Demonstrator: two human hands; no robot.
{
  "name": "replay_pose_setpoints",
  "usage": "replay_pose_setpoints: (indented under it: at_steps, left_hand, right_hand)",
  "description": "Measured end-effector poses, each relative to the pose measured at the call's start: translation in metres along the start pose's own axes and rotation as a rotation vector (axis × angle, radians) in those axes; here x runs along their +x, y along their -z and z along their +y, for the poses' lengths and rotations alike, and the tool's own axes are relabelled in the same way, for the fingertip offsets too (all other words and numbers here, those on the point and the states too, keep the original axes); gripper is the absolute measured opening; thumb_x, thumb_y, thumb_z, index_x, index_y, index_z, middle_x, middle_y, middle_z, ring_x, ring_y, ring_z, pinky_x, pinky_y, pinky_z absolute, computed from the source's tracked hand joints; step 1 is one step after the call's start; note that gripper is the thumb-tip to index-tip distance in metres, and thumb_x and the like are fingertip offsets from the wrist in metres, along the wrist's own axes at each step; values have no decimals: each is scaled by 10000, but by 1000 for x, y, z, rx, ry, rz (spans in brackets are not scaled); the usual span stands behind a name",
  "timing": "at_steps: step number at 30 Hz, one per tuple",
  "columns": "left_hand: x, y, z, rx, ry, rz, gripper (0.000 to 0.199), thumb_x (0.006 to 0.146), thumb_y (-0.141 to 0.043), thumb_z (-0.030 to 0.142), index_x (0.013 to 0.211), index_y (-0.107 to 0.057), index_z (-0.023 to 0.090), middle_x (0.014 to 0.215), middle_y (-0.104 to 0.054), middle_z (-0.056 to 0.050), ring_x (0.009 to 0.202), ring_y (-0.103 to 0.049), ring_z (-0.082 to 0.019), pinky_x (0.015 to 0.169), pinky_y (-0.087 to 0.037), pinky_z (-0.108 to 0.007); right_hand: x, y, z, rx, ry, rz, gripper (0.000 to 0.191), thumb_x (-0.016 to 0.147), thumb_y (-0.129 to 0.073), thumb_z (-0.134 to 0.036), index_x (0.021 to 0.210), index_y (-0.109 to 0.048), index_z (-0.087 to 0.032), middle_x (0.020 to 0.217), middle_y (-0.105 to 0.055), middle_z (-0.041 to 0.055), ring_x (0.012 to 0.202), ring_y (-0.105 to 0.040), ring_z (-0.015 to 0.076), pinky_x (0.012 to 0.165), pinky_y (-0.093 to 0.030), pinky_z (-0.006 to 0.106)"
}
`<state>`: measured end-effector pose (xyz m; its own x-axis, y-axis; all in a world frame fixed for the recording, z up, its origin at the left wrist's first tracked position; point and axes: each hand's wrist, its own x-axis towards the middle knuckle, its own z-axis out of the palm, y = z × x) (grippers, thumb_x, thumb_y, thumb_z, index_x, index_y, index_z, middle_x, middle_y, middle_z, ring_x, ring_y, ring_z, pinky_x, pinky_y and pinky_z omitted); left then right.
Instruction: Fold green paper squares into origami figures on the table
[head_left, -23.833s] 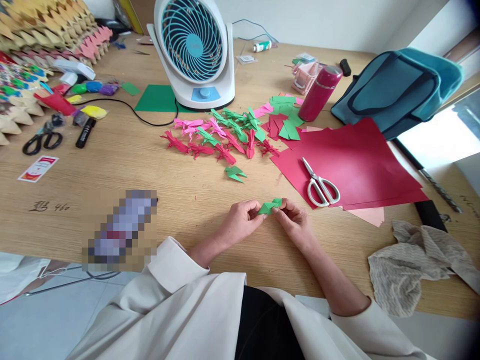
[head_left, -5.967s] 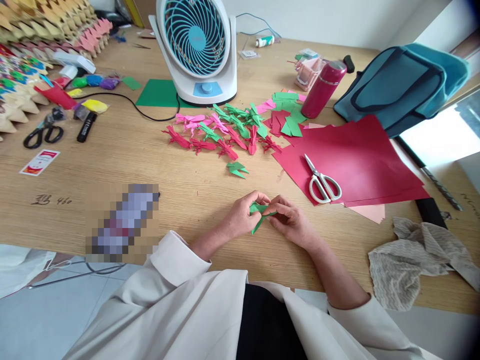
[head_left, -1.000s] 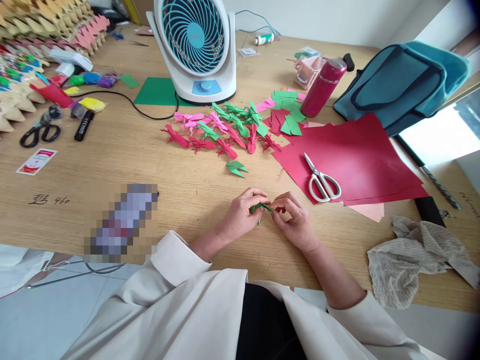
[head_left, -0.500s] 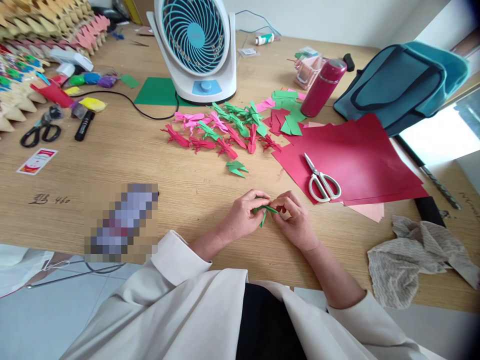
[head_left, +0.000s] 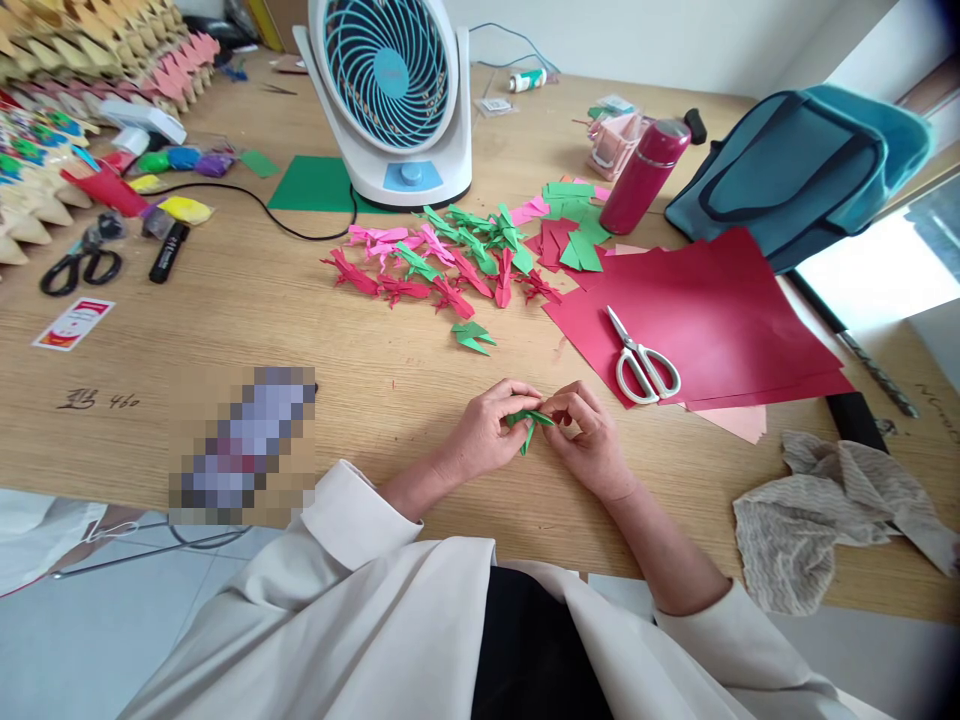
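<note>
Legibly, handwritten "460" (head_left: pixel 124 401) marks the table (head_left: pixel 255 310) — left hand (head_left: pixel 487 428) and right hand (head_left: pixel 589 442) pinch green folded paper (head_left: pixel 537 417)

My feed is bright, strongest at the right, where a patch (head_left: pixel 892 268) burns out to white and a pale sheen lies on the red sheets (head_left: pixel 720 310). Soft shadow darkens the tabletop (head_left: pixel 525 510) around the left hand (head_left: pixel 487 430) and right hand (head_left: pixel 591 445), which look fairly sharp. I see stretched edges, dark right-hand corners, and coarse pixels masking an object (head_left: pixel 244 445) at lower left.
</note>
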<state>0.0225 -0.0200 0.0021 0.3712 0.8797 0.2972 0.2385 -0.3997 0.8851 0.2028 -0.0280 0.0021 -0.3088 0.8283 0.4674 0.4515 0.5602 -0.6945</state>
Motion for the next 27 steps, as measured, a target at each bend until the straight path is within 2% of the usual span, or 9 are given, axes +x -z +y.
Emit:
replay_pose_setpoints:
  at_steps: [9, 14, 20, 23, 27]
  left_hand:
    - [0, 2, 3, -81, 29, -16, 314, 824, -548, 63, 1071, -715, 162, 1142, -643, -109, 1085, -645, -191, 752, -584, -222]
    - [1, 5, 3, -126, 55, -35, 312, 848, -524, 69, 1067, -723, 166, 1143, -649, -106, 1101, -639, -197, 839, -576, -263]
    - [3, 5, 1, -102, 38, 11, 228, 886, -544, 126, 1016, -728, 162, 1096, -663, -98, 1078, -643, -192, 953, -533, -325]
    - [3, 4, -1, -94, 41, 19, 235, 865, -557, 97, 1019, -720, 167, 1102, -658, -96, 1089, -637, -189, 944, -534, -316]
    - [3, 2, -2, -72, 70, 28, 313, 820, -552, 43, 1060, -701, 180, 1137, -623, -94, 1115, -614, -188, 844, -555, -261]
  right_hand:
    - [0, 0, 0, 14, 32, 17, 183, 888, -565, -76, 958, -613, -238, 863, -546, 32, 710, -533, 149, 598, -469, 296]
    - [0, 0, 2, 1, 30, 13, 165, 907, -554, -104, 955, -617, -248, 857, -563, 34, 709, -552, 155, 606, -487, 306]
    - [-1, 0, 2, 34, 25, -3, 203, 898, -551, -78, 973, -631, -249, 872, -579, 37, 750, -578, 160, 636, -498, 309]
    - [-1, 0, 1, 31, 30, -17, 216, 901, -539, -73, 980, -636, -250, 882, -574, 40, 773, -584, 165, 662, -503, 319]
    - [-1, 1, 0, 37, 28, -31, 234, 905, -523, -64, 1001, -641, -242, 908, -575, 47, 796, -579, 165, 678, -492, 316]
